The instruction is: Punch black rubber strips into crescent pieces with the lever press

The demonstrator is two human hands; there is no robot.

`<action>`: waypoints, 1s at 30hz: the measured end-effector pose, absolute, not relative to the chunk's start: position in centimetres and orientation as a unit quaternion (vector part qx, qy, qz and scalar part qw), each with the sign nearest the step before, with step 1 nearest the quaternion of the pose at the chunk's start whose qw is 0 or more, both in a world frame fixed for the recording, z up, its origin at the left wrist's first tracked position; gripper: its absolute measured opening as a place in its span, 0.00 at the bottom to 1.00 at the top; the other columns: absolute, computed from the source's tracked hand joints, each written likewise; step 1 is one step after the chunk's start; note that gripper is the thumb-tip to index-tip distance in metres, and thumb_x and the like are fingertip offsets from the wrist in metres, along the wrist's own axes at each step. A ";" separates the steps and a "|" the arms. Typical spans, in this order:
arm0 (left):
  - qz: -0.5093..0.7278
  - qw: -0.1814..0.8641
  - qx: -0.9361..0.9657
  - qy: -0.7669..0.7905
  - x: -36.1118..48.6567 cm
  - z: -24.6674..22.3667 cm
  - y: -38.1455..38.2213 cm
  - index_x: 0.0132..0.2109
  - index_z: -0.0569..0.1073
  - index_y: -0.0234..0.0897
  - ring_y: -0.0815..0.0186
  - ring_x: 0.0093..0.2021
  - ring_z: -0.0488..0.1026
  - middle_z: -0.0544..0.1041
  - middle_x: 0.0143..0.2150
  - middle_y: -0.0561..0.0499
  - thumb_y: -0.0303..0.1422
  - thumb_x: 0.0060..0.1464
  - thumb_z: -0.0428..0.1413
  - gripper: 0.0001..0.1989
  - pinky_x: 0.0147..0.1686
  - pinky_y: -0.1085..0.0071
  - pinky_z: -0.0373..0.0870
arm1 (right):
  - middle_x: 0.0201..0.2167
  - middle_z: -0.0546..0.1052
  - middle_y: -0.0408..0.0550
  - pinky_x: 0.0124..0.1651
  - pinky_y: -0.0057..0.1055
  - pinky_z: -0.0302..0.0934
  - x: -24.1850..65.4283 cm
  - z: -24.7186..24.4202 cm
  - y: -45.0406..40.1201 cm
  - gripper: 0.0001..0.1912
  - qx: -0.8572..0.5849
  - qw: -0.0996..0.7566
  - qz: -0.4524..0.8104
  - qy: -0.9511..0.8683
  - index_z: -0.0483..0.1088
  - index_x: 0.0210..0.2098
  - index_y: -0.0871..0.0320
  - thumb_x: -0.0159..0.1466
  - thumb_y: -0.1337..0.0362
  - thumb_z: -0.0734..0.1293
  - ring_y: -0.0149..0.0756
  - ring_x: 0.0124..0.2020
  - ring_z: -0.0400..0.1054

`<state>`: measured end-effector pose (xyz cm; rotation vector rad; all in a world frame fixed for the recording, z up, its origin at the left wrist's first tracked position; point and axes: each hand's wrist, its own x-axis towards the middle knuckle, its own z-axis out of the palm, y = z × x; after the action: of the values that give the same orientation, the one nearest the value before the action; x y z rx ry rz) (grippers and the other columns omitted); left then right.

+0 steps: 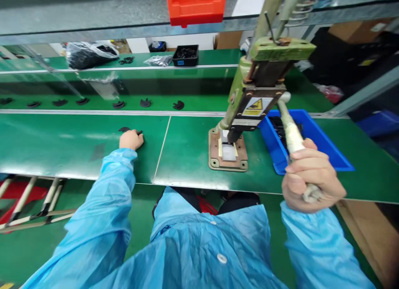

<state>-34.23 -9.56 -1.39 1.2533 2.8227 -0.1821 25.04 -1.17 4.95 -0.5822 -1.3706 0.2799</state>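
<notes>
My right hand [313,179] is wrapped round the wrapped, pale handle [291,133] of a green hand press [264,73]. The press stands on the green bench, its ram low over a small metal block [229,152] on the base plate. Out to the left, my left hand [131,140] is closed at a flat black curved part [124,129], which shows on both sides of the fingers just above the bench top. The fingertips themselves are hidden behind the hand.
Several black curved parts [118,105] lie in a row on the conveyor strip beyond the bench. A blue bin [330,150] of black pieces sits right of the press. Farther back are a black tray [186,64] and a plastic bag [90,55]; an orange bin [197,8] hangs overhead.
</notes>
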 end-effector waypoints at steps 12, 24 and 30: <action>0.096 0.055 0.705 0.700 -21.1 -1.5 -7.1 0.56 0.76 0.39 0.48 0.54 0.80 0.82 0.53 0.38 0.43 0.72 0.50 0.18 0.56 0.57 0.75 | 0.28 0.76 0.41 0.71 0.65 0.68 25.8 5.5 -2.3 0.12 -0.180 0.667 0.142 -0.709 0.69 0.27 0.54 0.65 0.63 0.74 0.40 0.43 0.77; 0.402 0.423 0.472 0.661 -6.2 -2.3 -3.1 0.40 0.75 0.38 0.68 0.26 0.74 0.77 0.28 0.53 0.47 0.61 0.69 0.18 0.28 0.72 0.70 | 0.29 0.77 0.39 0.71 0.63 0.69 25.8 5.3 -2.3 0.11 -0.175 0.663 0.143 -0.714 0.69 0.28 0.52 0.65 0.62 0.73 0.40 0.45 0.78; 0.370 0.558 0.385 0.635 -3.8 -0.9 -0.6 0.39 0.72 0.36 0.70 0.22 0.75 0.78 0.24 0.52 0.41 0.64 0.70 0.17 0.26 0.75 0.73 | 0.27 0.77 0.38 0.70 0.62 0.72 25.6 5.3 -2.2 0.12 -0.185 0.673 0.139 -0.703 0.69 0.28 0.50 0.66 0.58 0.73 0.40 0.43 0.79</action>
<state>-3.78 -0.57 -0.94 0.9075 1.4985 0.8731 25.57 -2.16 5.28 -0.4155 -1.5822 0.3123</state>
